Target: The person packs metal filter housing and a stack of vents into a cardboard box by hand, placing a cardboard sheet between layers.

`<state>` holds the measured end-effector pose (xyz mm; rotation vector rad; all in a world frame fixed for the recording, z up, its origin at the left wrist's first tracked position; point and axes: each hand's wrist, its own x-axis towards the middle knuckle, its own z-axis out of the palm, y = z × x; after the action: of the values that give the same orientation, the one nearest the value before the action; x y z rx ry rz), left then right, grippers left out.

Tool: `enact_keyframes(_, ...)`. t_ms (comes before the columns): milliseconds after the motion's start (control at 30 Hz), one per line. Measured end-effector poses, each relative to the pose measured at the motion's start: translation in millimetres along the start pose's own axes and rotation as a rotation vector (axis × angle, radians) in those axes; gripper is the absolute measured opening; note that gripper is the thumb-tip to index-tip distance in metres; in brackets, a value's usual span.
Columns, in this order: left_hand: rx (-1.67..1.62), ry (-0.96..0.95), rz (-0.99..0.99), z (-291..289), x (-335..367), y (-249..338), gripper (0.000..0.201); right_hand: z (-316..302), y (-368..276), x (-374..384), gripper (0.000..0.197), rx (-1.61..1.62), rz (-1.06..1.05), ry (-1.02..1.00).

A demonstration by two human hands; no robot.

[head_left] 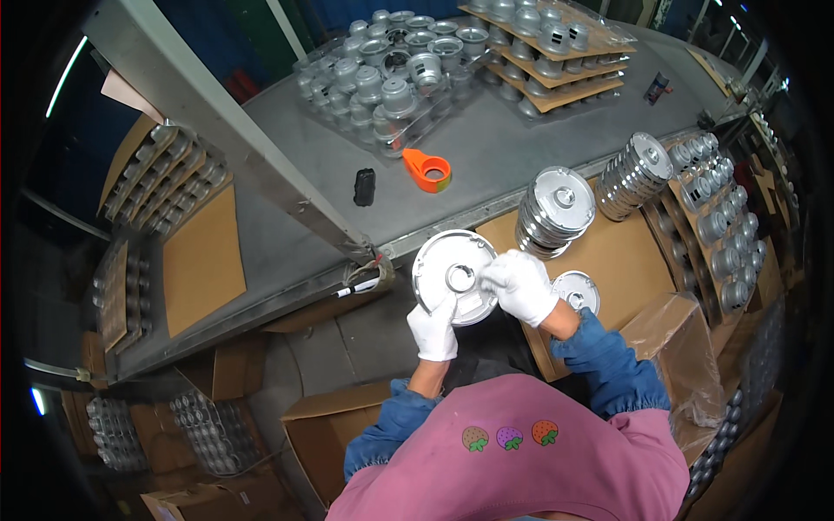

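Note:
A round silvery metal disc [432, 271] with a raised hub off its middle is held up in front of me. My left hand [433, 332], in a white glove, is closed on its lower edge, the thumb lying on the face. Over the disc's right side is my gloved right hand [523, 288], its fingers bent together beside the hub. What those fingers hold, if anything, is hidden. Just right of that hand, another metal disc [577, 291] lies on cardboard. A stack of similar discs [557, 204] stands beyond it.
A second disc stack [634, 174] stands farther right, beside layered metal cups [730, 234]. On the grey table are an orange tape dispenser [427, 170], a black object [365, 187] and many metal cups [395, 95]. A metal post [234, 130] rises at left. An open carton [334, 425] sits below.

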<state>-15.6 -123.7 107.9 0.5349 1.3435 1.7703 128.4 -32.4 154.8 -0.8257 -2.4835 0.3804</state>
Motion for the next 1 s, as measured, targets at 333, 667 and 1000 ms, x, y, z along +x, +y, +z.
enact_keyframes(333,0.001,-0.001,-0.004,-2.9,4.9,-6.7,0.034,7.7,9.3,17.4,0.007,-0.132,0.043,0.112)
enact_keyframes(667,0.032,0.007,-0.022,-3.5,20.2,2.0,0.035,23.6,14.2,26.2,0.006,-0.06,0.064,0.127)
enact_keyframes(1000,-0.253,0.035,-0.088,-13.5,49.9,7.7,0.041,58.8,80.3,90.9,0.022,0.733,0.693,0.399)
